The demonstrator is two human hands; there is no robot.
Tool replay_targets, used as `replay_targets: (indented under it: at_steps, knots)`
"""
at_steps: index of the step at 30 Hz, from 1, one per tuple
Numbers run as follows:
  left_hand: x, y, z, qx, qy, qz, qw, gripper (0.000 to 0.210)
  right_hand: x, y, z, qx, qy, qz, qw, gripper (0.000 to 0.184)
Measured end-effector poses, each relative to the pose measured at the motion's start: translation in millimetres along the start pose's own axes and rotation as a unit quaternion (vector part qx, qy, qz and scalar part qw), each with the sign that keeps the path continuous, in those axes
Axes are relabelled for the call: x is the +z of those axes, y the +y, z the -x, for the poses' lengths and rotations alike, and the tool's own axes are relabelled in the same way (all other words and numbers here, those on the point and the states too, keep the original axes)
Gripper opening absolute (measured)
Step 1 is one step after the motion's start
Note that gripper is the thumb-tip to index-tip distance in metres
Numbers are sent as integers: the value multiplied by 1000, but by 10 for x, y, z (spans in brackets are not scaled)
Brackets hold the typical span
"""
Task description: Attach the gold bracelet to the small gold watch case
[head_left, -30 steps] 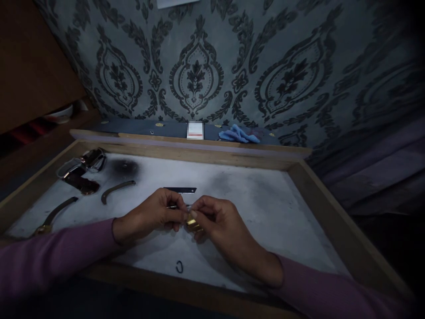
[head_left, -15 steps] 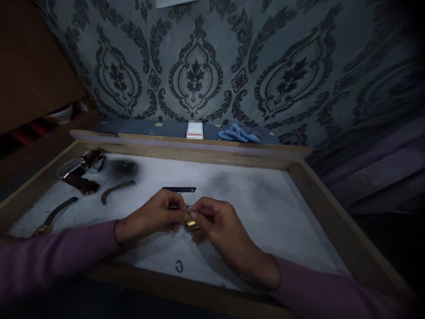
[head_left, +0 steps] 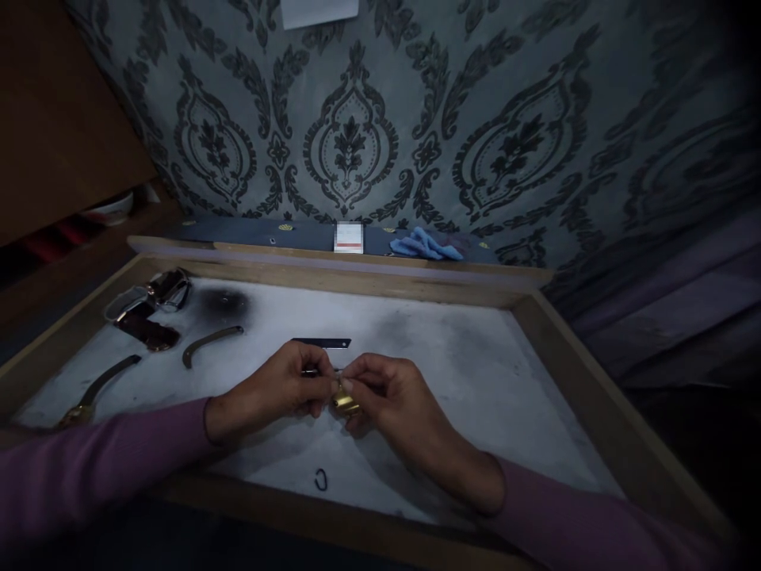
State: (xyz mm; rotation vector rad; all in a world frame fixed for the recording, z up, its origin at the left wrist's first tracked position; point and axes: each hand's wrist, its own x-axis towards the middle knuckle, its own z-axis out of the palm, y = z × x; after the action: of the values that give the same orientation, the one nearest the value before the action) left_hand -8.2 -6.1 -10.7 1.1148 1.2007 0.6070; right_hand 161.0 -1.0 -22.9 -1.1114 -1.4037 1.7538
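Note:
Over the middle of the tray, both my hands meet at a small gold-coloured watch case [head_left: 345, 403]. My right hand [head_left: 395, 400] is closed, its thumb and fingers pinching the case from the right. From the left, my left hand [head_left: 288, 385] is closed in a pinch at the case's upper edge. A thin dark rod-like thing [head_left: 309, 370] shows between the left fingers; its kind cannot be made out. Just beyond the hands lies a flat dark blade-like strip [head_left: 324, 343] with a hole at one end. Nearer me is a small dark open loop [head_left: 321, 480].
The wooden-rimmed tray [head_left: 333, 274] has a white bottom. At its left are several watches [head_left: 148, 329], a curved strap piece [head_left: 211, 341] and a gold watch with a dark strap [head_left: 101, 388]. Behind the rim lie a blue cloth [head_left: 425, 244] and a small white box [head_left: 349, 237].
The gold watch case has tilted slightly between my fingers, and its shine has changed. Both hands stay nearly in place. The view has shifted a little.

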Motion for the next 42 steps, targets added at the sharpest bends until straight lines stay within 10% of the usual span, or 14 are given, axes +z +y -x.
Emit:
replay_targets:
  at_steps: [16,26,42]
  knots:
    - [-144,73,130,129,-1,-42,991,19,-66,-52,-44,-7,7,-64,998,19]
    - [-220,97,155,65,-76,-88,991,16,-85,-74,-43,-23,-3,-41,999,14]
    - [-13,64,107,27,-40,13,999,26,-62,-66,-25,-75,-3,-16,997,14]
